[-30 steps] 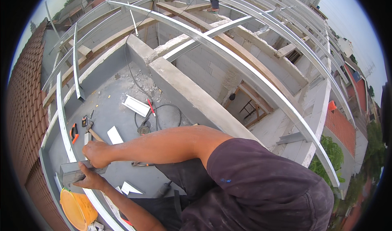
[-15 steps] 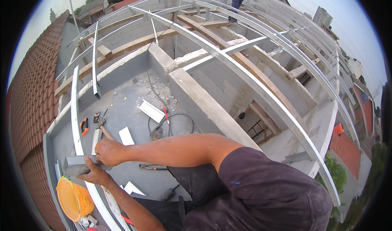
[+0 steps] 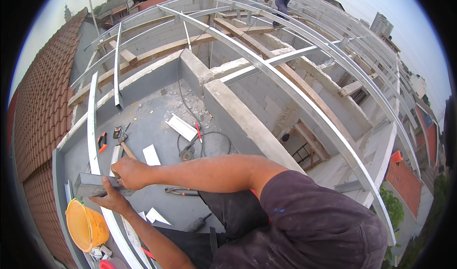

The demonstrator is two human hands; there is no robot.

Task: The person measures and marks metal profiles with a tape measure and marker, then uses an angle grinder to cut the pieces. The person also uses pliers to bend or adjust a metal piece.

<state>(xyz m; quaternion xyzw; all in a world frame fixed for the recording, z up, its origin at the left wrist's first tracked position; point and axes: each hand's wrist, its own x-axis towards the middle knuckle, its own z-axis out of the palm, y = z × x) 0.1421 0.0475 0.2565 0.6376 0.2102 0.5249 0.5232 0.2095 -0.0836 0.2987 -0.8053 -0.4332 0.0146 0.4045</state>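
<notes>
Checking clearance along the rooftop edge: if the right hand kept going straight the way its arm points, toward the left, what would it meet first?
Probably the short grey metal piece that the right hand already touches, with the long steel rail just beyond. Depth is unclear.

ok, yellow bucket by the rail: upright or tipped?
Tipped. The yellow bucket lies on its side, its open mouth facing sideways; contents cannot be told.

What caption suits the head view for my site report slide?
On a rooftop, both hands, left hand and right hand, grip a short metal channel beside a yellow bucket.
</notes>
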